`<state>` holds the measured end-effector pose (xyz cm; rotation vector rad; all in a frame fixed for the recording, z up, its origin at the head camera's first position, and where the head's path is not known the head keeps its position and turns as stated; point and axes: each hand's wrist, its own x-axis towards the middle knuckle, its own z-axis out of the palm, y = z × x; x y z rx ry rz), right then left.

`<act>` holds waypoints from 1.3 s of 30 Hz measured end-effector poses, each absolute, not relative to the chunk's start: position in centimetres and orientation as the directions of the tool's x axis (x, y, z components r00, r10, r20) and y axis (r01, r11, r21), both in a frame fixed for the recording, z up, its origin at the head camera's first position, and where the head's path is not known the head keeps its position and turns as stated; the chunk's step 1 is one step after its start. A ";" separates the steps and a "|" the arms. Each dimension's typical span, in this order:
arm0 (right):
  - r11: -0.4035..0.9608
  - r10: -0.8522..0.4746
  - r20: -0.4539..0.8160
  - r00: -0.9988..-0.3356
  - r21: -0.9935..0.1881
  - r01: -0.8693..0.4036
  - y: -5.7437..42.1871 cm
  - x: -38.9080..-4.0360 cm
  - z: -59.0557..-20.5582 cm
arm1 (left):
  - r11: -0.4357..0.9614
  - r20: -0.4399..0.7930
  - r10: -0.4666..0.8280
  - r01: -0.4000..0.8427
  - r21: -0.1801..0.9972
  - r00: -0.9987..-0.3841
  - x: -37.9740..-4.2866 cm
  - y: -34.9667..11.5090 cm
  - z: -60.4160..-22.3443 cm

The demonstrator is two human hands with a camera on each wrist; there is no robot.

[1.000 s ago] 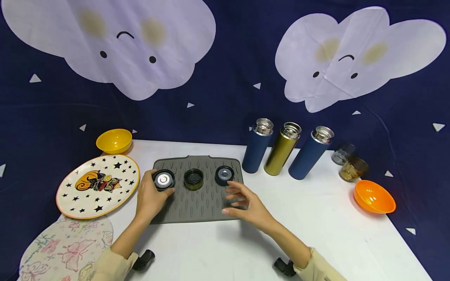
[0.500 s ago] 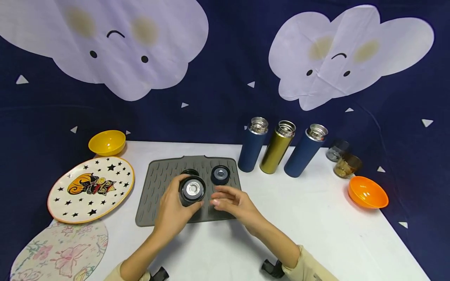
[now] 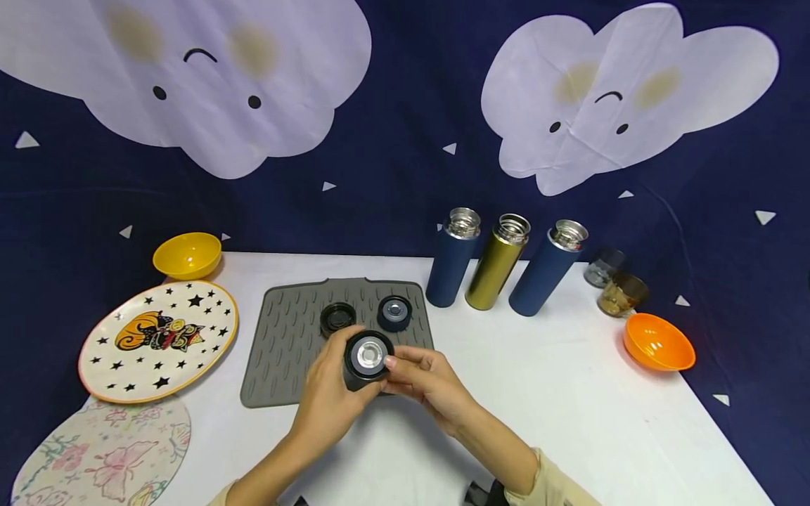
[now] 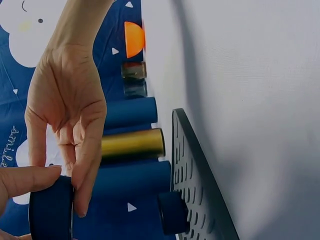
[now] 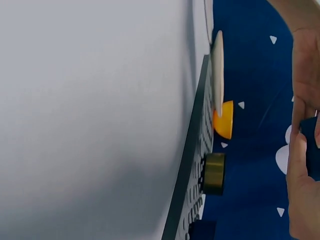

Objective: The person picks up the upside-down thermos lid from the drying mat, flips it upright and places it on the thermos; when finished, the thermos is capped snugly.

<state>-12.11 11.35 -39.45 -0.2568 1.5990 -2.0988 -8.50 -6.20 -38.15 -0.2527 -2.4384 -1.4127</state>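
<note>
Three bottles [image 3: 490, 275], two lids [image 3: 394, 313] on one mat [image 3: 281, 351], and here's the third lid [image 3: 368, 355], between your hands: left hand [image 3: 332, 390] gripping its side, right hand [image 3: 435, 388] pinching its edge, fingers seemingly underneath.

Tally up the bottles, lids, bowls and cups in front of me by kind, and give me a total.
Bottles: 3
Lids: 3, one held in the left hand and right hand, two on the grey mat
Bowls: 2
Cups: 2
Total: 10
</note>
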 end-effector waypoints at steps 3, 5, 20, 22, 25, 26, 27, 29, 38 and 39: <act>-0.220 -0.463 -0.141 -0.875 -0.938 0.267 11.5 -11.9 -39.5 | 0.497 0.372 0.013 0.329 0.803 -0.928 -8.5 -6.0 -38.3; -0.228 -0.444 -0.137 -0.885 -0.939 0.260 11.5 -11.8 -39.5 | 0.496 0.386 0.031 0.349 0.795 -0.922 -8.5 -6.0 -38.5; 0.276 -0.336 0.632 -0.699 -0.643 -0.714 13.1 -10.9 -39.1 | 0.340 0.223 0.165 0.268 0.901 -0.961 -9.5 -7.6 -36.9; 0.321 -0.367 0.740 -0.564 -0.468 -0.823 13.2 -10.9 -38.9 | 0.329 0.213 0.189 0.266 0.906 -0.959 -9.6 -7.8 -36.8; 0.354 -0.417 0.820 -0.393 -0.252 -0.901 13.3 -11.0 -38.6 | 0.308 0.208 0.219 0.270 0.912 -0.953 -9.8 -7.8 -36.8; 0.361 -0.430 0.837 -0.339 -0.184 -0.914 13.3 -11.0 -38.5 | 0.296 0.208 0.229 0.272 0.915 -0.951 -9.8 -7.7 -36.8; 0.368 -0.442 0.849 -0.288 -0.121 -0.922 13.3 -11.0 -38.3 | 0.284 0.208 0.237 0.273 0.919 -0.949 -9.7 -7.7 -36.8; 0.391 -0.465 0.865 -0.190 0.008 -0.920 13.2 -11.0 -38.0 | 0.259 0.206 0.257 0.273 0.926 -0.944 -9.7 -7.5 -36.7; 0.405 -0.576 0.806 0.136 0.426 -0.809 13.8 -11.6 -37.1 | 0.200 0.276 0.340 0.356 0.913 -0.899 -9.7 -6.9 -37.0; 0.398 -0.590 0.792 0.154 0.452 -0.798 13.9 -11.6 -37.1 | 0.195 0.282 0.345 0.362 0.911 -0.895 -9.7 -6.8 -37.0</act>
